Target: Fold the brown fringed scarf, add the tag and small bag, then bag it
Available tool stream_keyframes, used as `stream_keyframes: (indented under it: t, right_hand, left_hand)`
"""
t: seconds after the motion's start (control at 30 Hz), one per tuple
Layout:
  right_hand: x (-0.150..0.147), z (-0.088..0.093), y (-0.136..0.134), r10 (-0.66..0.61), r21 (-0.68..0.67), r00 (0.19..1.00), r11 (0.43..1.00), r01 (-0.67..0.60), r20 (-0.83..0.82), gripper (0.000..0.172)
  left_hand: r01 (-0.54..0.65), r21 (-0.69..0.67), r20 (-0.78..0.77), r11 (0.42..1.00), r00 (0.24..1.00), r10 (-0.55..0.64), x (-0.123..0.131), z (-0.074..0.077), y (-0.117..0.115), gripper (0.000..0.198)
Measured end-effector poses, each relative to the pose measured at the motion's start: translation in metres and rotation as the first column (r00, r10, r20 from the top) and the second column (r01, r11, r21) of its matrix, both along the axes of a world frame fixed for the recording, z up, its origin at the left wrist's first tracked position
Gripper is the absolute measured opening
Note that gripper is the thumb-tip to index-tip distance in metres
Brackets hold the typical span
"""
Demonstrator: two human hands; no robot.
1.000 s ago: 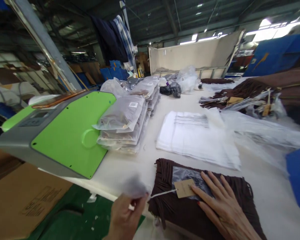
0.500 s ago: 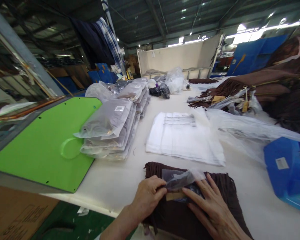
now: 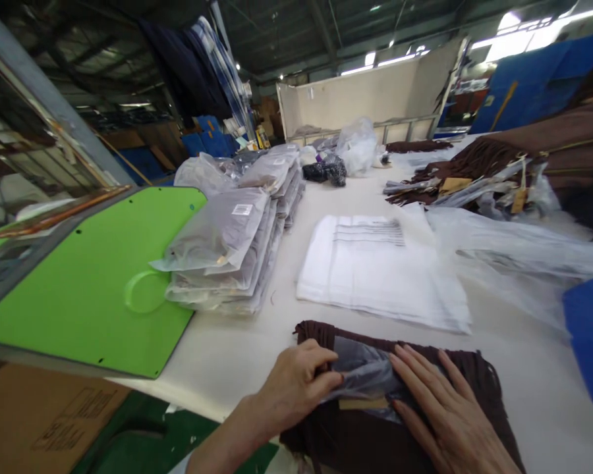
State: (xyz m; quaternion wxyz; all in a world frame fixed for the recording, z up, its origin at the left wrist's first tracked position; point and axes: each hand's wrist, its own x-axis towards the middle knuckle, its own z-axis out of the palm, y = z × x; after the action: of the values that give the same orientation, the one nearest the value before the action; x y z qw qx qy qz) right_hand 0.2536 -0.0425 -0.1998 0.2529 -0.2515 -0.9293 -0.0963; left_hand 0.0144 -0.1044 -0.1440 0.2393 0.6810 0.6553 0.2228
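Observation:
A folded dark brown fringed cloth (image 3: pixel 360 438) lies at the table's front edge. Across its upper part is a small clear plastic bag (image 3: pixel 363 368), with a tan card tag (image 3: pixel 360 403) along its lower side. My left hand (image 3: pixel 296 378) pinches the bag's left end between thumb and fingers. Spread flat, my right hand (image 3: pixel 437 405) presses on the bag's right part and the cloth, and its fingers are apart. Beyond both hands lies a white plastic packing bag (image 3: pixel 375 276) with dark printed lines.
Packed plastic bags with barcode labels are stacked (image 3: pixel 222 237) at left, beside a green board (image 3: pixel 93 283). A blue bin (image 3: pixel 590 336) stands at right. Brown fringed cloths (image 3: pixel 524 148) pile up behind clear plastic sheets (image 3: pixel 518 250). A cardboard box (image 3: pixel 44 421) sits below the table, lower left.
The raised flap of the small plastic bag now lies flatter under my right hand. My left hand still pinches its left end. The view has shifted slightly, with the scene tilting.

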Motion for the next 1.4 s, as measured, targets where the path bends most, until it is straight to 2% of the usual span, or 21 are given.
stream_keyframes:
  t: [0.07,0.17,0.3,0.4,0.5,0.63,0.73,0.9,1.0,1.07,1.17,1.23,1.33,1.4]
  right_hand:
    - [0.003,0.004,0.0,0.008,0.004,1.0,1.0,-0.008,0.009,0.052]
    - [0.008,0.021,0.01,-0.063,-0.02,0.998,0.998,0.062,-0.018,0.043]
    - [0.007,0.033,0.054,-0.186,-0.067,0.976,0.982,0.179,-0.116,0.031]
    - [-0.001,0.024,0.097,-0.146,-0.033,0.989,0.989,0.146,-0.008,0.03]
    - [-0.01,0.006,0.13,-0.127,-0.011,0.988,0.992,0.128,0.091,0.033]
    - [-0.018,-0.013,0.152,-0.177,-0.071,0.979,0.98,0.184,0.098,0.036]
    - [-0.019,-0.017,0.158,-0.136,-0.127,0.989,0.982,0.142,0.057,0.03]
    - [-0.019,-0.013,0.16,-0.023,-0.292,0.992,0.956,-0.014,-0.12,0.021]
    - [-0.02,-0.007,0.163,-0.052,-0.36,0.989,0.933,0.0,-0.136,0.018]
    - [-0.021,-0.003,0.167,-0.1,-0.414,0.986,0.909,0.035,-0.136,0.018]
    - [-0.022,0.004,0.171,-0.151,-0.517,0.982,0.853,0.07,-0.116,0.024]
    - [-0.022,0.011,0.17,-0.142,-0.605,0.985,0.794,0.056,-0.095,0.032]
    - [-0.022,0.023,0.165,-0.175,-0.744,0.982,0.666,0.061,-0.076,0.046]
    - [-0.021,0.026,0.162,-0.278,-0.754,0.96,0.635,0.17,-0.018,0.056]
  left_hand:
    - [-0.067,0.121,-0.003,0.99,0.998,0.068,-0.004,0.002,0.008,0.014]
    - [-0.005,0.257,-0.107,0.966,0.994,0.034,-0.006,0.002,0.037,0.015]
    - [0.125,0.236,-0.331,0.964,0.943,-0.042,-0.005,-0.01,0.093,0.012]
    - [0.191,0.214,-0.382,0.958,0.919,-0.098,-0.005,-0.025,0.127,0.03]
    - [0.235,0.192,-0.387,0.953,0.91,-0.146,-0.01,-0.037,0.144,0.047]
    - [0.221,0.156,-0.37,0.963,0.917,-0.151,-0.017,-0.046,0.15,0.047]
    - [0.18,0.152,-0.345,0.972,0.931,-0.118,-0.018,-0.048,0.152,0.05]
    - [0.145,0.164,-0.312,0.976,0.946,-0.088,-0.018,-0.05,0.155,0.053]
    - [0.159,0.194,-0.307,0.968,0.947,-0.094,-0.018,-0.05,0.157,0.049]
    - [0.174,0.228,-0.316,0.958,0.944,-0.096,-0.019,-0.05,0.158,0.036]
    - [0.181,0.254,-0.343,0.95,0.935,-0.086,-0.018,-0.05,0.16,0.013]
    - [0.189,0.237,-0.36,0.953,0.928,-0.094,-0.017,-0.049,0.161,0.016]
    - [0.216,0.178,-0.379,0.96,0.915,-0.136,-0.014,-0.044,0.159,0.019]
    - [0.231,0.132,-0.386,0.964,0.908,-0.165,-0.012,-0.04,0.159,0.018]
